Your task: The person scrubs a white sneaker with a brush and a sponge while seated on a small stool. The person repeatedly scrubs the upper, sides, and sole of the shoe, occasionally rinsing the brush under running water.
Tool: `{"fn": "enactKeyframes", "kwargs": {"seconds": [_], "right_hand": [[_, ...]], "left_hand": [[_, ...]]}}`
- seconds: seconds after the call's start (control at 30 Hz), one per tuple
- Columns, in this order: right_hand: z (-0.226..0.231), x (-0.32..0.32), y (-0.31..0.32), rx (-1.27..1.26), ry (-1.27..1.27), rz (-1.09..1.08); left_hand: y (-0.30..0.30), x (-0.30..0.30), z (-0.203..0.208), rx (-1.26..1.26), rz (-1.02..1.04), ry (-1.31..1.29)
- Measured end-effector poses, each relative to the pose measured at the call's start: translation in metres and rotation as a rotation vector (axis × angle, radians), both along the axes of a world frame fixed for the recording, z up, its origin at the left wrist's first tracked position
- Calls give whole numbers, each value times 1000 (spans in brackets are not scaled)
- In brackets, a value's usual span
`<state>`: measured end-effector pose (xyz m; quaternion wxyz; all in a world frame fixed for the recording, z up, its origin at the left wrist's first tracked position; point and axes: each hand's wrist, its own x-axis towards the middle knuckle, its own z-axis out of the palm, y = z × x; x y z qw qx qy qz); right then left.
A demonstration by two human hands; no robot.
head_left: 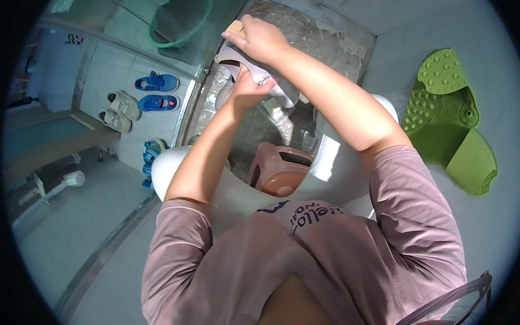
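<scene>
My left hand grips a pale lilac shoe with a dark opening, held out in front of me above the wet floor. My right hand is closed around a tan block, which looks like the back of a scrubbing brush. It rests at or just over the shoe's far end; whether bristles touch the shoe is hidden. Below my left hand, a whitish, shiny object lies near the floor, its kind unclear.
A pink plastic stool-like item stands close to me between smooth white rounded surfaces. Blue shoes and off-white shoes sit left beyond a glass partition. A green basin is at the back; a green bumpy mat hangs right.
</scene>
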<state>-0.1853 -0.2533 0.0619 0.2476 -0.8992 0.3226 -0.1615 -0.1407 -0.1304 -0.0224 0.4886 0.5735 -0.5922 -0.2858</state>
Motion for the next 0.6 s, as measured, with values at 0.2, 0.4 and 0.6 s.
{"fn": "enactKeyframes", "kwargs": {"seconds": [0.2,0.4,0.6], "right_hand": [[-19,-10,19,-61,11,115],[-31,-70,29,39,109,89],[-16,-86,0,18,153,38]], "left_hand": [[-4,3,-5,-221,244,-57],[6,-5,-18,-118,188,-159],[-1,16,-22,-22,390,-109]]}}
